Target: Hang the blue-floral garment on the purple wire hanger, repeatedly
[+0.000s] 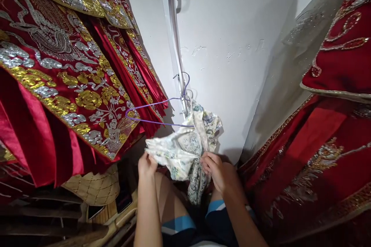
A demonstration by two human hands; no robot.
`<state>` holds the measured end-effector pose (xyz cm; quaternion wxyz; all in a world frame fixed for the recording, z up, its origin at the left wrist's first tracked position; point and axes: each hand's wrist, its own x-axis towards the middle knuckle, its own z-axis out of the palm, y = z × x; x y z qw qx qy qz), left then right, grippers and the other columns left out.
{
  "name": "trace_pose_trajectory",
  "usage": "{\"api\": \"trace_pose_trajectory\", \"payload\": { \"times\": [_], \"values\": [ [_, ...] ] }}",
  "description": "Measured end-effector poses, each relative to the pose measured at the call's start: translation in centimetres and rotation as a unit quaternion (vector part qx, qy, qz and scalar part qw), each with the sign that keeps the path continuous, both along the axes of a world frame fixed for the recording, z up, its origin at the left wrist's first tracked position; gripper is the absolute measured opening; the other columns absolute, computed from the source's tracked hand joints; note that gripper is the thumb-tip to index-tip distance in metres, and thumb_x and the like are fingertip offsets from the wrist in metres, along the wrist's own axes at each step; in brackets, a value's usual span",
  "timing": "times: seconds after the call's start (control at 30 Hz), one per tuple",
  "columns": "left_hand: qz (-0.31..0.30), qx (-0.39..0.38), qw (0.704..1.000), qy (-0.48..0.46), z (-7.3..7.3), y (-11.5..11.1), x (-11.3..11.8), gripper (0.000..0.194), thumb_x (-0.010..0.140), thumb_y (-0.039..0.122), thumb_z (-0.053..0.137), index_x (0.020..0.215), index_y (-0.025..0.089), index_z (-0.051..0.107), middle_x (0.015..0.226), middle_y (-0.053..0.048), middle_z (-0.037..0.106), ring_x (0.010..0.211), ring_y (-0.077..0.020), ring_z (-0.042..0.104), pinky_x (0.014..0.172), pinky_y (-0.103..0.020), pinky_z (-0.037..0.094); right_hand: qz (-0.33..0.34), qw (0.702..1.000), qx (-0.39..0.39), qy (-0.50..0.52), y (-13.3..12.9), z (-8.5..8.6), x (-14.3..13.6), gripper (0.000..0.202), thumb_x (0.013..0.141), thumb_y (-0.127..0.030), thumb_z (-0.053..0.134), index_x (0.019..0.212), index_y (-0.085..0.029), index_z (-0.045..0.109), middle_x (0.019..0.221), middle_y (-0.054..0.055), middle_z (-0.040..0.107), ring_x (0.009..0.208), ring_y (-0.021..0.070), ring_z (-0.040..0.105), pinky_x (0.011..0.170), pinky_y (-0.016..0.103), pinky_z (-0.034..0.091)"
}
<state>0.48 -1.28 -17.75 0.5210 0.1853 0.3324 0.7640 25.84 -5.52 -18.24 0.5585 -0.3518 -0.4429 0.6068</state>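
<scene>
A light floral garment (174,150) hangs in front of me, its right part on a purple wire hanger (156,104). The hanger's left arm pokes out bare, and its hook catches on a narrow metal strip at the wall. My left hand (147,164) is closed on the edge of the garment's left part, pulling it out sideways. Gathered cloth near the garment's middle is pinched in my right hand (211,164). Below that hand the fabric hangs in folds between my knees.
Red embroidered gowns with gold and silver sequins (87,96) hang on the left. Another red beaded gown (327,131) hangs on the right, beside sheer fabric. A white wall (226,27) stands ahead. At lower left are a quilted cream cushion (95,187) and wooden furniture (116,224).
</scene>
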Motion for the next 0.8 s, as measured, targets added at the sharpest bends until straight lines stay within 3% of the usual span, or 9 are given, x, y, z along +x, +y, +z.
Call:
{"api": "trace_pose_trajectory", "payload": {
  "times": [0.07, 0.13, 0.2, 0.27, 0.37, 0.43, 0.6, 0.7, 0.8],
  "values": [
    [0.001, -0.098, 0.992, -0.085, -3.0, -1.5, 1.5, 0.034, 0.095, 0.011, 0.037, 0.114, 0.014, 0.065, 0.081, -0.009, 0.073, 0.072, -0.0141, 0.070, 0.063, -0.019, 0.054, -0.010, 1.000, -0.015, 0.006, -0.2, -0.8, 1.3, 0.021, 0.072, -0.035, 0.059, 0.058, -0.022, 0.049, 0.044, -0.009, 0.026, 0.042, 0.0086, 0.022, 0.046, 0.025, 0.022],
    [-0.040, -0.125, 0.982, -0.134, -4.1, -2.4, 2.6, 0.036, 0.096, 0.011, 0.034, 0.110, 0.013, 0.067, 0.084, -0.011, 0.073, 0.079, -0.0167, 0.072, 0.073, -0.024, 0.057, -0.010, 1.000, -0.017, 0.005, -0.4, -1.0, 3.0, 0.025, 0.072, -0.038, 0.060, 0.056, -0.023, 0.047, 0.042, -0.009, 0.025, 0.041, 0.0088, 0.020, 0.045, 0.027, 0.022],
    [-0.064, -0.100, 0.980, -0.160, -2.9, -3.0, 3.4, 0.036, 0.097, 0.012, 0.034, 0.095, 0.015, 0.069, 0.086, -0.010, 0.073, 0.089, -0.0187, 0.072, 0.086, -0.031, 0.056, 0.024, 0.999, -0.017, -0.027, -0.7, -0.5, 4.8, 0.028, 0.074, -0.038, 0.061, 0.055, -0.023, 0.047, 0.042, -0.008, 0.027, 0.041, 0.0092, 0.020, 0.047, 0.027, 0.024],
    [-0.066, -0.044, 0.984, -0.157, -0.3, -3.7, 4.6, 0.031, 0.096, 0.012, 0.040, 0.081, 0.015, 0.067, 0.083, -0.007, 0.071, 0.095, -0.0185, 0.071, 0.094, -0.033, 0.052, 0.055, 0.994, -0.012, -0.091, -0.9, 0.3, 6.0, 0.030, 0.076, -0.037, 0.064, 0.055, -0.022, 0.048, 0.044, -0.007, 0.032, 0.043, 0.0101, 0.025, 0.049, 0.027, 0.027],
    [-0.123, 0.048, 0.987, -0.091, 3.7, -5.5, 7.9, 0.009, 0.086, 0.015, 0.062, 0.077, 0.016, 0.064, 0.077, -0.002, 0.064, 0.096, -0.0173, 0.068, 0.093, -0.029, 0.050, 0.004, 0.991, 0.047, -0.122, -1.2, 1.0, 6.0, 0.034, 0.079, -0.043, 0.068, 0.059, -0.022, 0.050, 0.054, -0.004, 0.043, 0.053, 0.0127, 0.038, 0.057, 0.028, 0.036],
    [-0.165, 0.078, 0.983, -0.023, 4.9, -7.0, 11.0, 0.011, 0.080, 0.024, 0.073, 0.081, 0.016, 0.065, 0.083, -0.003, 0.064, 0.096, -0.0179, 0.066, 0.089, -0.026, 0.050, -0.010, 0.993, 0.083, -0.087, -1.5, 0.9, 4.9, 0.035, 0.084, -0.050, 0.064, 0.066, -0.022, 0.055, 0.066, -0.001, 0.052, 0.066, 0.0154, 0.049, 0.071, 0.030, 0.043],
    [-0.113, 0.063, 0.967, 0.220, 4.4, -9.0, 15.8, 0.029, 0.084, 0.045, 0.068, 0.085, 0.016, 0.067, 0.100, -0.009, 0.066, 0.102, -0.0231, 0.061, 0.083, -0.027, 0.046, 0.170, 0.985, -0.003, -0.011, -3.0, 0.9, 1.9, 0.056, 0.089, -0.071, 0.043, 0.103, -0.023, 0.068, 0.090, 0.008, 0.067, 0.091, 0.0245, 0.063, 0.083, 0.040, 0.051],
    [-0.097, 0.053, 0.956, 0.272, 4.3, -8.7, 15.0, 0.031, 0.086, 0.048, 0.064, 0.088, 0.017, 0.065, 0.093, -0.006, 0.064, 0.084, -0.0170, 0.057, 0.074, -0.024, 0.043, 0.241, 0.967, 0.029, -0.074, -3.8, 1.7, 1.8, 0.044, 0.086, -0.056, 0.062, 0.114, -0.024, 0.069, 0.101, 0.007, 0.070, 0.105, 0.0273, 0.063, 0.093, 0.040, 0.049],
    [-0.188, 0.035, 0.934, 0.301, 3.7, -8.7, 13.0, 0.030, 0.090, 0.050, 0.058, 0.091, 0.020, 0.058, 0.076, 0.001, 0.053, 0.070, -0.0130, 0.048, 0.068, -0.022, 0.040, 0.244, 0.958, 0.045, -0.144, -3.8, 2.3, 2.6, 0.038, 0.078, -0.039, 0.074, 0.115, -0.029, 0.071, 0.102, 0.003, 0.072, 0.109, 0.0295, 0.063, 0.095, 0.040, 0.049]
  ]
}}
